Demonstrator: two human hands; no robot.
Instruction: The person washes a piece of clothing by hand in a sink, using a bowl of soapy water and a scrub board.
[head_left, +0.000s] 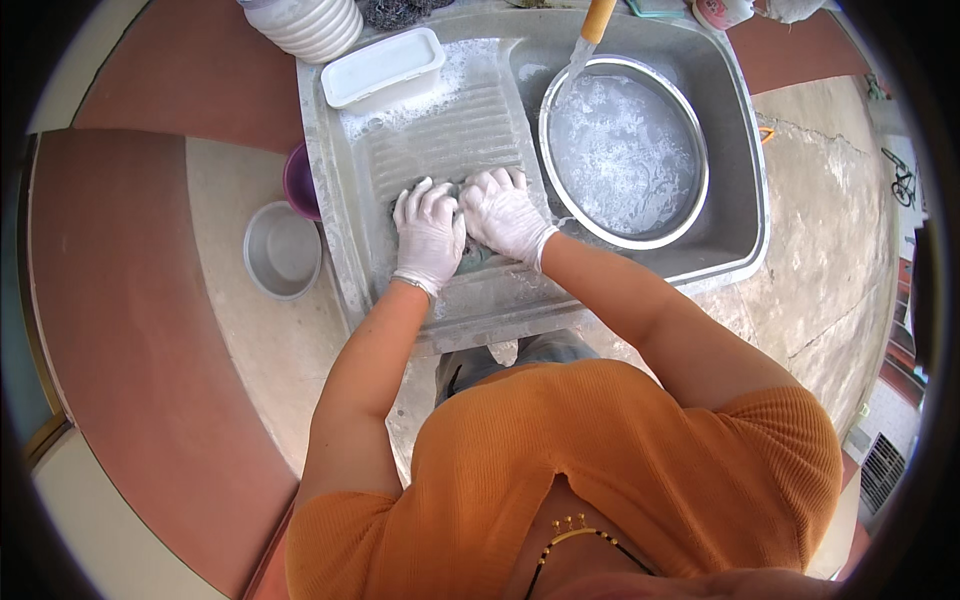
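Both my hands wear thin white gloves and press down on the ribbed washboard (450, 135) of a grey laundry sink. Under them lies a dark, wet, greenish cloth (474, 259), mostly hidden by the gloves. My left hand (430, 234) curves over its left part, fingers bent and slightly spread. My right hand (506, 211) is bunched on it just to the right, with the two thumbs close together. In the basin to the right, a round steel tub (622, 154) holds cloudy, foamy water. Water pours into it from a yellow-orange hose (598, 21).
A white lidded plastic container (384, 69) stands on suds at the washboard's far left. Stacked white bowls (315, 28) and dark scouring pads (397, 13) are behind it. On the floor at left are a metal bowl (283, 251) and a purple tub (301, 182).
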